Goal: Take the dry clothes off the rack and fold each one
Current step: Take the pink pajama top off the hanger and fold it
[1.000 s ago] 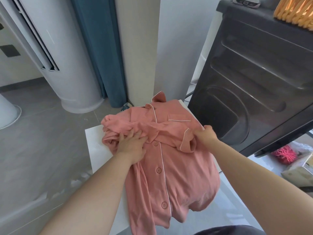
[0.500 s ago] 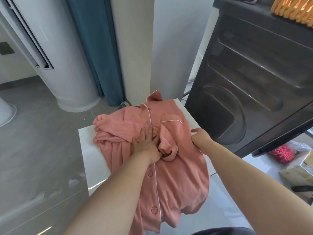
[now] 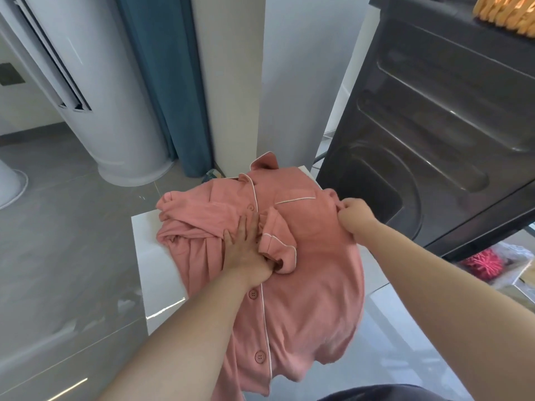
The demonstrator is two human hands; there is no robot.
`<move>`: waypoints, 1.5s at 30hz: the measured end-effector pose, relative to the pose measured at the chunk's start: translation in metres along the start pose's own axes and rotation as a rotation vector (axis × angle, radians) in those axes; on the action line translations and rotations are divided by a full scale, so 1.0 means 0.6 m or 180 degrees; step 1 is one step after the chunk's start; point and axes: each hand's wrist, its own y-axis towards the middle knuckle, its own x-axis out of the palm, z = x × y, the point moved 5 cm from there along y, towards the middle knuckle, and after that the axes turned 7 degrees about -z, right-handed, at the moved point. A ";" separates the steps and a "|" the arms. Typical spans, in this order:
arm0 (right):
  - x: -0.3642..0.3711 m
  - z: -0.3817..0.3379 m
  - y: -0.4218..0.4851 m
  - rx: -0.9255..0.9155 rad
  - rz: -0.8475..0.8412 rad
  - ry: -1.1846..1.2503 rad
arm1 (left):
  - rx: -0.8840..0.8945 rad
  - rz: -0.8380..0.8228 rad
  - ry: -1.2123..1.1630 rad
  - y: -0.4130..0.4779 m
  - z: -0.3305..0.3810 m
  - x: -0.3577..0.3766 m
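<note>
A pink button-front pyjama shirt (image 3: 318,273) with white piping lies face up on a small white table (image 3: 150,256), its hem hanging over the near edge. My left hand (image 3: 246,250) presses flat on the shirt's middle, fingers spread, beside a sleeve cuff folded in over the chest. My right hand (image 3: 354,217) is clenched on the shirt's right shoulder edge, pinching the fabric. The left sleeve is bunched at the table's far left. No rack is in view.
A dark grey washing machine (image 3: 434,140) stands close on the right, with an orange basket (image 3: 509,13) on top. Behind the table are a white wall column (image 3: 225,82), a teal curtain (image 3: 162,82) and a white tower air conditioner (image 3: 95,96). Red-pink item (image 3: 480,261) lies lower right.
My left hand slid right from the bunched left side to the shirt's centre. The right sleeve was folded inward, and my right hand moved out to the right shoulder edge.
</note>
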 end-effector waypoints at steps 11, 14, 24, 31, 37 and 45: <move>-0.157 -0.134 -0.065 -0.1211 0.1645 0.0162 | 0.0086 -0.0506 0.0510 0.015 0.011 -0.026; -0.114 -0.148 -0.043 -0.0857 0.0779 -0.1507 | 0.0139 -0.0590 0.0548 0.024 0.019 -0.039; -0.030 -0.028 0.006 -0.0563 0.0181 -0.0755 | 0.0066 -0.0804 0.1243 0.033 0.039 -0.053; -0.032 0.103 -0.019 0.1089 -0.1674 -0.2061 | 0.0030 -0.0759 0.1071 0.039 0.033 -0.044; -0.082 0.049 -0.015 -0.0030 -0.0244 -0.2494 | 0.0019 -0.0785 0.1082 0.032 0.033 -0.041; -0.222 -0.084 -0.057 -0.0313 0.1070 -0.0373 | -0.0166 -0.1201 0.0708 0.020 0.053 -0.067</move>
